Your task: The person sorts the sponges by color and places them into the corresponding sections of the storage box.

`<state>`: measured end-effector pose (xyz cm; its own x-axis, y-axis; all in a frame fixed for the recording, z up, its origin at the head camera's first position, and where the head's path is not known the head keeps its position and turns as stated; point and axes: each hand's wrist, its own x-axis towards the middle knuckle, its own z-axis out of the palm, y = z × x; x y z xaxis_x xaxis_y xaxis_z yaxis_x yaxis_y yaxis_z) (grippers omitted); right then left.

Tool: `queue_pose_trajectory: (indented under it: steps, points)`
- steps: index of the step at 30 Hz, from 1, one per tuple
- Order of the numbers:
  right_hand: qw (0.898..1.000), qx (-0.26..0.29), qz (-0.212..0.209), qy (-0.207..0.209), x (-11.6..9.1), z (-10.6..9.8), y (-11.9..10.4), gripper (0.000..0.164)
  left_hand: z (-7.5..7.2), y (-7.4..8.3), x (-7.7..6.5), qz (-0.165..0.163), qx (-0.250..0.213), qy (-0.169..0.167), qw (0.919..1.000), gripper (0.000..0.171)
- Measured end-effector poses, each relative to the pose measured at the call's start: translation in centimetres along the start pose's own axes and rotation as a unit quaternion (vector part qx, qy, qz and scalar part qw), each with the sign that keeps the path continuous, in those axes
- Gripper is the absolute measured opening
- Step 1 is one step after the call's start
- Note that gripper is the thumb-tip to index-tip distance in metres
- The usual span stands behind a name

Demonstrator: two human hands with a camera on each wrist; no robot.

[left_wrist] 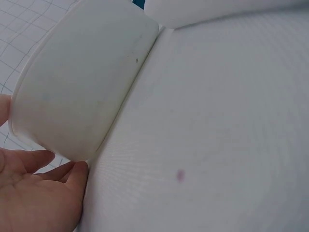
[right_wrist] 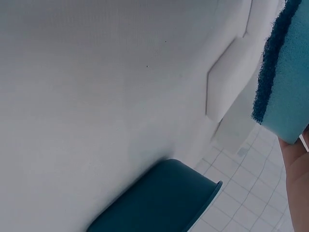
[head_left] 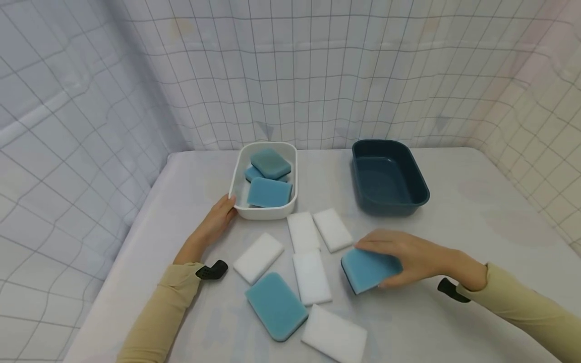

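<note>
My right hand (head_left: 404, 257) grips a blue sponge (head_left: 369, 269) by its edges, tilted, above the right part of the table. In the right wrist view this sponge (right_wrist: 292, 77) shows a dark blue scouring layer. My left hand (head_left: 218, 220) holds the near-left corner of a white bin (head_left: 265, 214), with fingers at its rim and outer wall. Inside the bin lie blue sponges (head_left: 270, 192), some stacked. Another blue sponge (head_left: 277, 306) lies flat nearer me, among several white sponge blocks (head_left: 312, 276).
A dark teal bin (head_left: 390, 207) stands at the back right with nothing in it. A white cloth (head_left: 476, 217) covers the table. Grid-patterned curtains (head_left: 290, 75) hang behind and along both sides.
</note>
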<state>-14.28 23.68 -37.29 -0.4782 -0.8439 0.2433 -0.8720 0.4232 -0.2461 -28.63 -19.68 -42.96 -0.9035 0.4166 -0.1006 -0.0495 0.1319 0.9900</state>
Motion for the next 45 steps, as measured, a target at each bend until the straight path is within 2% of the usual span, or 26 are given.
queue_pose_trajectory:
  steps: [6, 14, 23, 28, 39, 45]
  points:
    - [0.999, -0.005, -0.028, 0.026, 0.6, 0.2, 0.4, 0.071, 0.2, 0.1, -0.1, 0.005, -0.006, -0.003, 1.0000, 0.058]
    - [1.000, -0.020, 0.010, -0.001, 1.5, 0.2, 1.1, 0.073, 0.1, 0.1, -0.2, 0.001, 0.000, 0.003, 1.0000, 0.058]
    - [1.000, -0.016, -0.011, 0.008, 2.5, 0.2, 1.8, 0.069, 0.1, -0.1, 0.0, 0.001, -0.008, 0.002, 1.0000, 0.058]
    - [1.000, -0.006, 0.007, -0.010, 2.9, 0.1, 2.2, 0.071, 0.0, -0.1, 0.0, -0.001, -0.005, 0.002, 1.0000, 0.057]
    - [1.000, -0.004, 0.020, -0.016, 4.3, -0.4, 2.7, 0.071, 0.1, 0.2, -0.1, 0.003, 0.001, 0.000, 1.0000, 0.061]
    - [1.000, -0.009, 0.013, -0.016, 4.9, -0.3, 3.1, 0.071, 0.1, 0.1, -0.1, 0.006, 0.000, -0.002, 1.0000, 0.058]
